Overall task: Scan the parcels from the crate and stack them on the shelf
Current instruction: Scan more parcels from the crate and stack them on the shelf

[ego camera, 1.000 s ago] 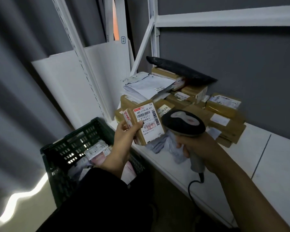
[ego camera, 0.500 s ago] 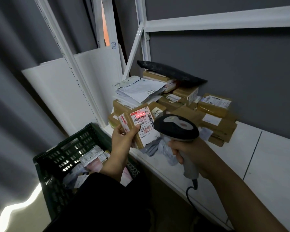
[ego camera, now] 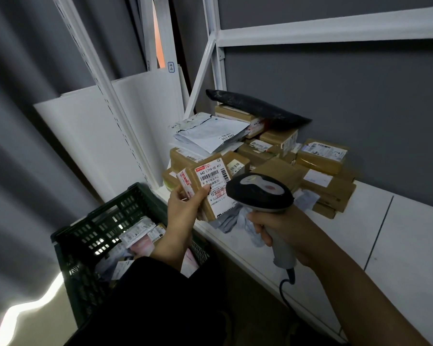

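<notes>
small brown carton parcel (ego camera: 211, 176), tape-wrapped, white barcode label facing the camera. left hand (ego camera: 183, 203) grips it from the lower left: thumb pressed on the label's lower part, fingers curled behind. the parcel is in the air over the shelf's front edge, between the crate and the stacked pile, just beside the scanner head.

right hand (ego camera: 285, 228) is wrapped round the grey handle of the scanner (ego camera: 260, 191). dark head points at the label, cord hangs below the fist. whether the beam is on i cannot tell.

handling, as a judgement: looks light, one hand carries it with no sign of strain. stiff card sides, so it should take a firm pinch by the edges without crushing. the glossy tape may be a little slick; better to hold across the short sides and keep the thumb off the barcode. flat faces should stack well.

containers: dark green slotted crate (ego camera: 93, 228) at lower left, beside the shelf (ego camera: 398, 233). inside lie soft mailers and labelled packets (ego camera: 138, 239), loosely heaped; how deep they go i cannot tell. on the shelf, against the grey wall, sits a pile of brown cartons (ego camera: 320, 156), with a white poly mailer (ego camera: 210, 136) and a long black mailer (ego camera: 255, 106) on top.
</notes>
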